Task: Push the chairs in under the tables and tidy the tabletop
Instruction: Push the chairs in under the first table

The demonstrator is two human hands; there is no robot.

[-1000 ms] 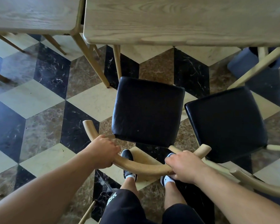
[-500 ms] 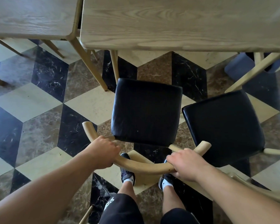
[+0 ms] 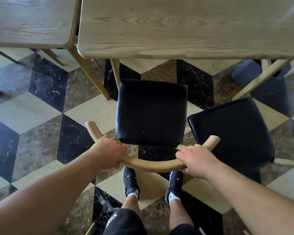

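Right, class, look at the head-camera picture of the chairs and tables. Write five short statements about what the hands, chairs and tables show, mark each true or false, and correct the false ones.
1. Both hands grip the curved wooden backrest of the middle chair. True: the left hand and the right hand each close round it.
2. The black seat is already fully under the table. False: the whole seat shows in front of the table edge.
3. A second black-seated chair stands to the right. True.
4. Only one table is in view. False: another table stands to the left.
5. The person is barefoot. False: dark shoes are on both feet.
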